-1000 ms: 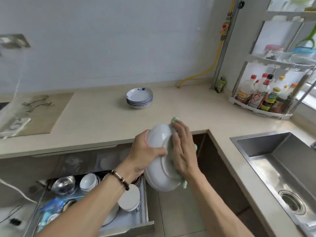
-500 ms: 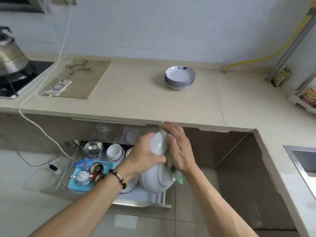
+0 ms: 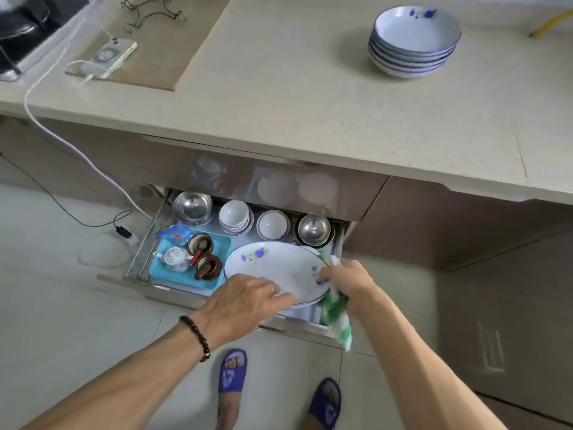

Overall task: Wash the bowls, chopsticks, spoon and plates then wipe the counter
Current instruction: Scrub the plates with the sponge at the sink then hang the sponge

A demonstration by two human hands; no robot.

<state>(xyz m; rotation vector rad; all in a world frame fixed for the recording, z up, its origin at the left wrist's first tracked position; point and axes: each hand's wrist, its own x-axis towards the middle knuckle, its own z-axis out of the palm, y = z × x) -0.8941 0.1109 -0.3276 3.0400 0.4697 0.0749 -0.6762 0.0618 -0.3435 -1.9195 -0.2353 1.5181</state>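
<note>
Half a second back, held on edge and rubbed with the cloth at chest height; now turned face up and lowered over the open drawer (image 3: 148, 293). Plate (image 3: 273, 268) level, floral side showing, gripped at its near rim by the left hand (image 3: 245, 301), fingers curled under the edge. Far-right rim pinched by the right hand (image 3: 347, 282), with the green-and-white cloth (image 3: 336, 315) bunched in the same grip and hanging below the wrist. Just beyond the hands: steel bowls, white cups and a blue tray (image 3: 186, 274) of small pots. Cannot tell whether already resting on the drawer or hovering just above. Well above and right of the right hand, a stack of bowls (image 3: 414, 41) on the counter (image 3: 279, 97). Likely meaning: drying done for this piece, storing under way; bowls and counter wiping probably still to come
</note>
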